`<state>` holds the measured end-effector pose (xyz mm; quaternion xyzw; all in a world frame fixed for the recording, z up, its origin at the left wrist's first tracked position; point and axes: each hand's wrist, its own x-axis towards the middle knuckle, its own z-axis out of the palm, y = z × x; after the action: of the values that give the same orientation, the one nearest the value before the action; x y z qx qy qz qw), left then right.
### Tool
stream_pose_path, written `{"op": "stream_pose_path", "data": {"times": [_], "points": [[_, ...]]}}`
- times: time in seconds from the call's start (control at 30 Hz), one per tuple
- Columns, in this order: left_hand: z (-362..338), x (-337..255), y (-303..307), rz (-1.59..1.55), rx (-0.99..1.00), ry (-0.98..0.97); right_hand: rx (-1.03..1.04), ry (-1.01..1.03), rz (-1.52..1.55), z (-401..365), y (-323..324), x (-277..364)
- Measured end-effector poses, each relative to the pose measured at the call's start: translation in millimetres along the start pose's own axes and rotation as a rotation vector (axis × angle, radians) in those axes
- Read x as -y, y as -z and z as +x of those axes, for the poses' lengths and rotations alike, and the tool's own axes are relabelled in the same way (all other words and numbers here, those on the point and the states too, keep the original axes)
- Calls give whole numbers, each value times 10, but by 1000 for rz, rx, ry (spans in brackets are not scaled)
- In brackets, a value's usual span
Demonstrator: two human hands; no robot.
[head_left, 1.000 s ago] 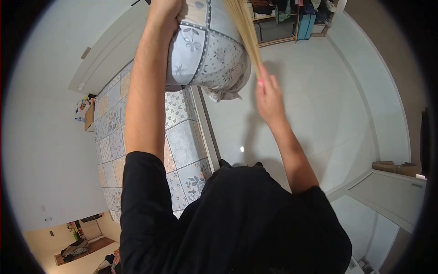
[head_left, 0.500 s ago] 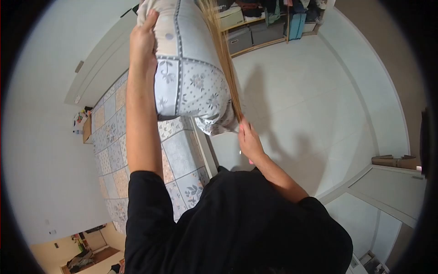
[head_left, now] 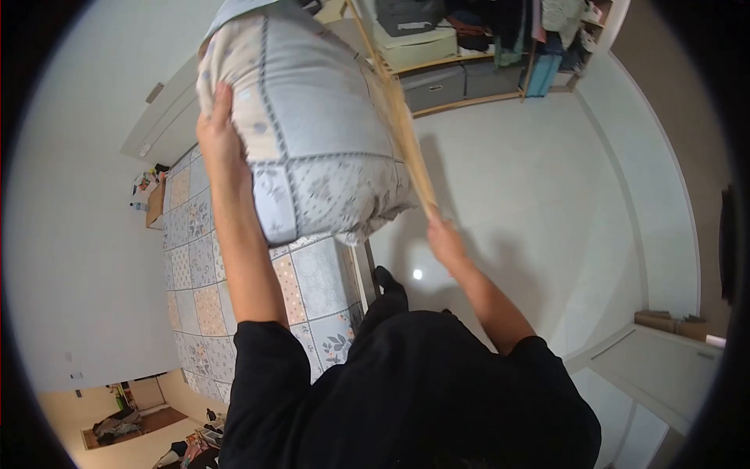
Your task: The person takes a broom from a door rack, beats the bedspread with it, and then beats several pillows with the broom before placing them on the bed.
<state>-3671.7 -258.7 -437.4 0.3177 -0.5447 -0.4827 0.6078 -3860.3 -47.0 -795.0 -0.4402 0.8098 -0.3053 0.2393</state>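
Note:
A patterned pillow [head_left: 328,117] in grey, white and peach hangs in front of me, raised above the bed's edge. My left hand [head_left: 223,141] grips its left side, thumb up against the fabric. In my right hand [head_left: 447,241], closed round its lower end, is a bundle of thin straw-coloured bristles, like a broom [head_left: 412,148]. The bristles lie along the pillow's right side, somewhat blurred. The far end of the bundle cannot be made out clearly.
The bed [head_left: 195,266] with a matching patterned sheet is at the left. Shelves with grey boxes [head_left: 434,87], clothes and a teal case [head_left: 544,74] stand at the back. A white cabinet [head_left: 656,367] is at lower right. My foot [head_left: 388,280] stands beside the bed.
The pillow and my left hand have moved down and left in view. My right hand has shifted right and down with the bristles. My foot has come into view.

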Motion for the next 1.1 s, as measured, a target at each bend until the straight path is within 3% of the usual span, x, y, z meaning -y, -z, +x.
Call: {"op": "stream_pose_path", "data": {"times": [0.03,0.1,0.13,0.17,0.2,0.3,0.33,0.43,0.47,0.53,0.67,0.73,0.77,0.83,0.87,0.93,1.07,1.1], "points": [[85,25,266,42,-55,-12,87,-91,-3,222,-173,-375],[162,-32,822,156,-185,-74,163,-166,2,522,-303,-527],[217,-112,1138,114,-207,-68,99,-154,-21,565,-291,-397],[209,-221,1393,162,-361,-59,47,-153,-44,562,-370,-269],[349,-185,2058,241,-415,-56,58,-156,-50,618,-520,-96],[315,-529,3031,469,-665,-96,86,4,-52,966,-1119,449],[310,-322,2866,502,-684,-140,220,32,-21,1437,-1249,226],[212,-459,3186,618,-685,-328,497,174,-20,1910,-1725,668],[119,-513,3074,637,-698,-410,544,209,-14,1937,-1896,753],[-128,-571,3113,690,-808,-425,701,326,38,1945,-2272,877],[-224,-579,2968,792,-844,-489,1007,540,111,1722,-3206,890],[-117,-546,2656,921,-797,-536,1251,523,94,1564,-3203,1100],[-105,-514,2685,972,-831,-545,1268,537,71,1541,-3197,1223],[-62,-496,2555,1098,-892,-558,1495,358,243,1651,-3082,1557],[-64,-459,2594,1069,-892,-581,1498,371,217,1758,-2893,1797],[-127,-390,2788,963,-861,-633,1659,139,534,1979,-2532,2382],[-154,-265,2861,779,-916,-686,1660,163,686,2592,-2450,2845],[-127,-196,2921,677,-997,-708,1662,72,723,2703,-2408,3008]]}}
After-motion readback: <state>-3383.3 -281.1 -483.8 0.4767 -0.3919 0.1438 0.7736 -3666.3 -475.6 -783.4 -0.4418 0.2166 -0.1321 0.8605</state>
